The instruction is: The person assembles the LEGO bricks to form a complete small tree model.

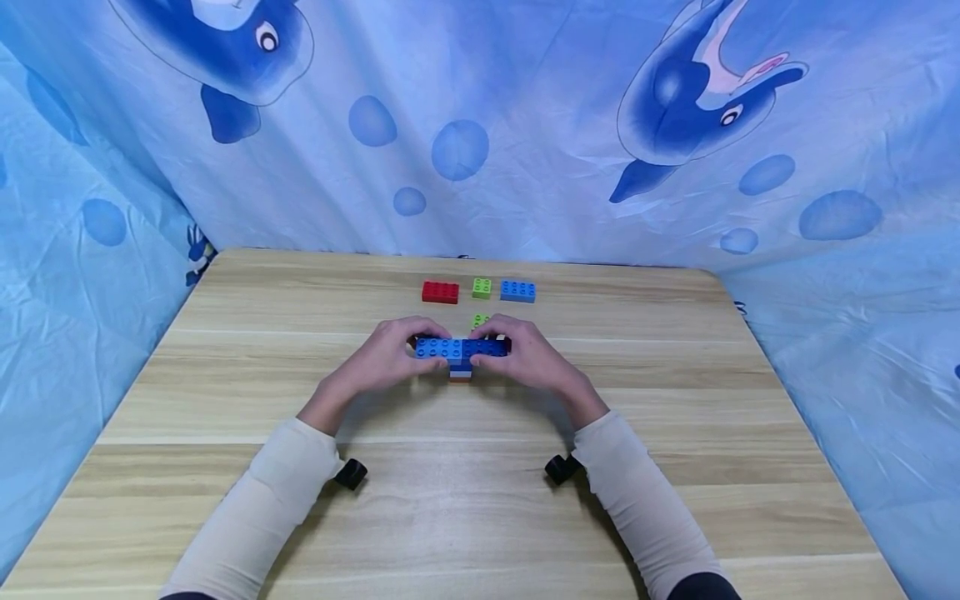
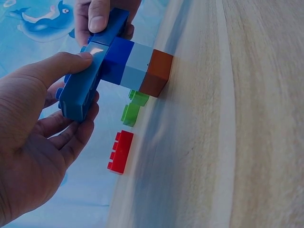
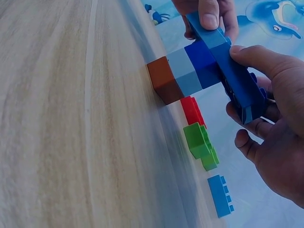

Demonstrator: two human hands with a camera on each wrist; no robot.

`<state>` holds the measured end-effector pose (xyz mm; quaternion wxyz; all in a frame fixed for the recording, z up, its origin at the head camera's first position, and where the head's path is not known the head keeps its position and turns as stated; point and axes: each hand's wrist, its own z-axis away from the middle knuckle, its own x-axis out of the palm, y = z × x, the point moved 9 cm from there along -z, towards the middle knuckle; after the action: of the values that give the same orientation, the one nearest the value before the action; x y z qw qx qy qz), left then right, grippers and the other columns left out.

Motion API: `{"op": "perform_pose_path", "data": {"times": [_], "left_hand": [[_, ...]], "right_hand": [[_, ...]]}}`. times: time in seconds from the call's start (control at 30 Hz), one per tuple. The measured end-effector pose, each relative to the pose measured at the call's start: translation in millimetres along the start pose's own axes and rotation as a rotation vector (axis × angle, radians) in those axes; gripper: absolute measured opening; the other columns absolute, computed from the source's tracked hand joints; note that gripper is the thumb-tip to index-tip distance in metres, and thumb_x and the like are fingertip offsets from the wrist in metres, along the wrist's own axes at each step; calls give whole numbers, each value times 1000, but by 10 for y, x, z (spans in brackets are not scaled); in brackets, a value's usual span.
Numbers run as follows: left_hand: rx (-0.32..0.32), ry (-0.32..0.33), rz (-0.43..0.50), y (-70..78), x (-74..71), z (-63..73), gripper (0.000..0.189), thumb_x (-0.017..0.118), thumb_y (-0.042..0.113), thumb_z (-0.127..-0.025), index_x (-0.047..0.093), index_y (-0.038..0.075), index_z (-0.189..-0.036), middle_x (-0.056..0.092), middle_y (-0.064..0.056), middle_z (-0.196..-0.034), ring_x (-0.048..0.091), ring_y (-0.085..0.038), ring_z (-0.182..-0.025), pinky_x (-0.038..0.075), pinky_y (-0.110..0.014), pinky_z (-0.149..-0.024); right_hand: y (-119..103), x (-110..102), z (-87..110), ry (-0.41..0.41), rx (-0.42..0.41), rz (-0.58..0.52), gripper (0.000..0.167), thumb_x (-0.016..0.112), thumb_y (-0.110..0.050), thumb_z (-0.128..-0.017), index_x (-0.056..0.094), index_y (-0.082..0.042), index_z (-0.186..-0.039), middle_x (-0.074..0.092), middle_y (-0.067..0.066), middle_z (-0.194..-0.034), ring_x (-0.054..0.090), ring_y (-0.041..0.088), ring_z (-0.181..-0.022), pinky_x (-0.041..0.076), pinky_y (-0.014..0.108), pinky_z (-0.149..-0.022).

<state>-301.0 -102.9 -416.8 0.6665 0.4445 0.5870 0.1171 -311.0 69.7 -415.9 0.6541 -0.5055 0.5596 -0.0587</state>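
Observation:
Two long blue toy bricks lie end to end on top of a narrow column, forming a T shape. My left hand (image 1: 393,354) grips the lighter blue brick (image 1: 437,349) between thumb and fingers. The darker blue brick (image 1: 487,347) is pinched by my right hand (image 1: 528,354) at the other side. Below their meeting ends, the left wrist view shows a dark blue brick (image 2: 117,61), a pale blue brick (image 2: 137,69) and, lowest, a brown brick (image 2: 159,73) at the wooden table. The fingers hide part of both long bricks.
Behind the column lie a red brick (image 1: 440,292), a small green brick (image 1: 482,288) and another blue brick (image 1: 518,291). A second green brick (image 1: 481,320) sits closer, partly hidden. The wooden table (image 1: 450,500) ends at a blue dolphin-patterned curtain (image 1: 525,200).

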Motion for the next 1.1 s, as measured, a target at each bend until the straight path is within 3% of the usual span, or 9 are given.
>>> {"op": "perform_pose_path", "data": {"times": [0.27, 0.4, 0.57, 0.87, 1.1], "left_hand": [[-3, -3, -2, 6, -1, -3, 33, 81, 27, -91, 72, 19, -122, 72, -3, -126, 64, -23, -114, 52, -47, -100], [-4, -3, 4, 9, -5, -4, 33, 81, 27, -91, 72, 19, -122, 72, -3, -126, 64, -23, -113, 53, -47, -99], [-12, -14, 11, 2, 8, -7, 35, 80, 28, -91, 71, 19, -123, 71, -4, -127, 63, -24, -112, 54, -49, -99], [-8, -10, 15, 6, 10, -16, 36, 81, 28, -91, 71, 19, -124, 70, -4, -129, 62, -24, -112, 55, -48, -98], [6, -4, 5, 11, 14, 10, 36, 81, 26, -90, 71, 18, -124, 71, -5, -128, 62, -23, -111, 54, -46, -98]], "right_hand": [[9, -24, 0, -19, 28, -20, 31, 77, -31, -94, 71, -20, -122, 68, -2, -119, 59, 19, -105, 53, 37, -94], [17, -82, -6, -14, 32, -8, 32, 76, -33, -95, 71, -19, -123, 68, -3, -118, 58, 17, -105, 53, 35, -87], [61, -230, -39, 15, 31, -10, 32, 73, -33, -96, 71, -15, -122, 70, 5, -119, 58, 19, -104, 50, 36, -83], [379, -586, -188, 137, 113, -11, 33, 73, -32, -97, 71, -11, -123, 69, 2, -115, 59, 22, -104, 48, 37, -87], [714, -706, -364, 164, 180, -38, 34, 72, -28, -98, 69, -7, -124, 69, 8, -117, 60, 27, -106, 49, 39, -89]]}}
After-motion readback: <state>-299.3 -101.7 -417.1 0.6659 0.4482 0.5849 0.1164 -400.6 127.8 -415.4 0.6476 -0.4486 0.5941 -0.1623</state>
